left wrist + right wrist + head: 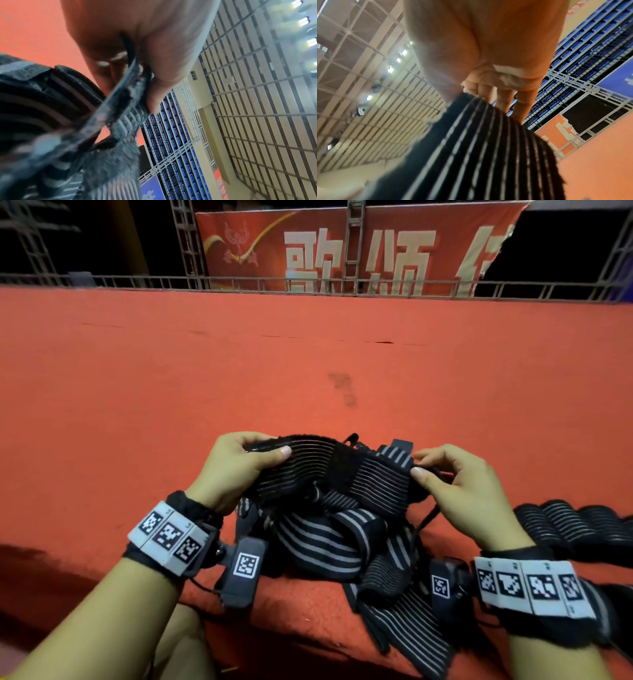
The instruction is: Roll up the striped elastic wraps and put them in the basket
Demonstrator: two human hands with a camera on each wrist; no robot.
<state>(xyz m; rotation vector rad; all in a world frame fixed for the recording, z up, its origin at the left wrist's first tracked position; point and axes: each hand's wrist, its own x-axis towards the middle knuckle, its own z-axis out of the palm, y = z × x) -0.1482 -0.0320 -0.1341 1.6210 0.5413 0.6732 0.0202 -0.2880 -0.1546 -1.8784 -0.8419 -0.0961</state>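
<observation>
While both the left hand [236, 470] and right hand [459, 487] pinch one striped wrap [342, 470], a tangled pile [335, 546] lies beneath.

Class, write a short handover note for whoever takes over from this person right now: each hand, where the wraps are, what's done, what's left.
Left hand pinches one end of the striped wrap; right hand pinches the other end, holding it above the red carpet.
Loose wraps lie tangled beneath; more wraps lie at the right.
No basket in view.
Left: roll each wrap and put it in the basket.
</observation>
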